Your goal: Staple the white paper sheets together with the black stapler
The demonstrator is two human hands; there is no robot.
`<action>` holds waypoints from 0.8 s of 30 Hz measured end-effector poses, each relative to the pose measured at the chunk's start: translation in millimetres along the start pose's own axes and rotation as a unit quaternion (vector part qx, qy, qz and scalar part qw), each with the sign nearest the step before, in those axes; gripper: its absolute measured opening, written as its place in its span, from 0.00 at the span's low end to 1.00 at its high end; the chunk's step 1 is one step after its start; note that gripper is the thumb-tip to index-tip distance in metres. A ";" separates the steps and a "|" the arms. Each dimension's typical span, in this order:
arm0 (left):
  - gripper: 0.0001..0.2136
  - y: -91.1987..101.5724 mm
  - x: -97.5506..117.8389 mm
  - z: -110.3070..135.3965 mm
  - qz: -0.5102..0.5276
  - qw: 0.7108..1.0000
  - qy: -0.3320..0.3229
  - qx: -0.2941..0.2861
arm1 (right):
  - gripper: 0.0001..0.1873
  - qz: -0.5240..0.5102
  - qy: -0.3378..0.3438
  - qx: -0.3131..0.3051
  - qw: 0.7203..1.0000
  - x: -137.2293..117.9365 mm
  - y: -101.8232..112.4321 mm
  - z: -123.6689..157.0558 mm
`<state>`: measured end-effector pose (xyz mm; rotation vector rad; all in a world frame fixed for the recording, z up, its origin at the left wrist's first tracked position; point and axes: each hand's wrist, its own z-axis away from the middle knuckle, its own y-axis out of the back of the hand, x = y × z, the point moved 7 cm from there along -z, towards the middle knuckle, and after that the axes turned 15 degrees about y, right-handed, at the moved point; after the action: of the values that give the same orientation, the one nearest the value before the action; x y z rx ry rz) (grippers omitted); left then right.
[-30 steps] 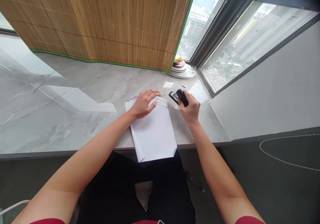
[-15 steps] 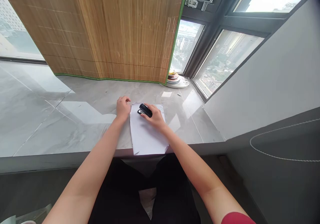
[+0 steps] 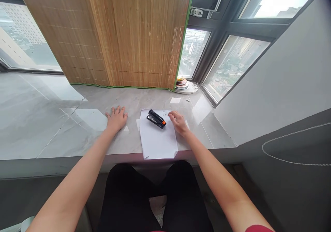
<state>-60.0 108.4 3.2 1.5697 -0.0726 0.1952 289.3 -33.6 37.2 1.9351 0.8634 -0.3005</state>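
A black stapler (image 3: 156, 118) with an orange part at its rear end lies slantwise on white sheets of paper (image 3: 158, 140). The paper rests on a grey marble-look windowsill (image 3: 85, 135), its near edge reaching the sill's front edge, and some marks show at its upper right. My left hand (image 3: 116, 119) is open, laid flat on the sill left of the paper with fingers spread. Beside the paper's upper right edge is my right hand (image 3: 178, 122), its fingers loosely bent and no object in it; whether its fingertips touch the paper I cannot tell.
A bamboo blind (image 3: 134, 38) with green edging hangs down to the back of the sill. Stacked plates (image 3: 184, 86) stand in the window corner. A white wall (image 3: 253, 87) bounds the right side, with a beaded cord (image 3: 269, 141) hanging there.
My right hand has let go of the stapler, which now lies on the paper, and has moved right. My left hand has moved left off the paper's edge and spread its fingers.
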 end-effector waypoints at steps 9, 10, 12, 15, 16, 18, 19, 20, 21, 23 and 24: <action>0.34 7.4 0.0 5.8 0.015 1.000 -0.002 -0.002 | 0.30 -0.066 -0.014 -0.070 0.995 -30.4 -51.5 -12.9; 0.34 7.8 0.1 5.8 0.015 1.000 -0.003 -0.001 | 0.30 -0.061 -0.019 -0.067 0.996 -22.5 -43.6 -10.0; 0.34 8.1 -0.1 5.3 0.015 1.000 -0.002 0.003 | 0.29 -0.042 -0.035 -0.049 0.997 0.5 -18.5 0.4; 0.33 8.0 -0.5 4.0 0.017 1.000 0.004 0.006 | 0.29 0.000 -0.074 -0.005 0.997 46.1 32.6 25.8; 0.33 8.0 -0.4 3.8 0.017 1.000 0.005 0.006 | 0.29 0.015 -0.091 0.006 0.996 61.4 48.9 35.2; 0.33 8.5 0.3 3.9 0.016 1.000 0.004 0.006 | 0.30 0.042 -0.120 0.023 0.992 86.4 74.7 51.3; 0.33 9.0 0.7 4.1 0.016 1.000 0.004 0.006 | 0.30 0.049 -0.125 0.025 0.991 94.4 82.9 56.6; 0.33 9.6 1.1 4.5 0.016 1.000 0.004 0.007 | 0.30 0.052 -0.124 0.026 0.991 99.3 88.4 59.6; 0.33 10.4 1.4 4.8 0.017 1.000 0.005 0.009 | 0.31 0.051 -0.119 0.024 0.991 101.3 91.5 60.7; 0.33 11.1 1.6 5.2 0.018 1.000 0.007 0.010 | 0.34 0.033 -0.109 0.017 0.993 101.0 95.0 59.2; 0.33 11.1 1.5 5.3 0.019 1.000 0.008 0.010 | 0.34 0.021 -0.109 0.014 0.994 100.9 97.7 58.2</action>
<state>-60.0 103.1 14.4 1.5875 -0.0873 0.2384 436.7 -66.5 19.5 1.9028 0.6775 -0.4918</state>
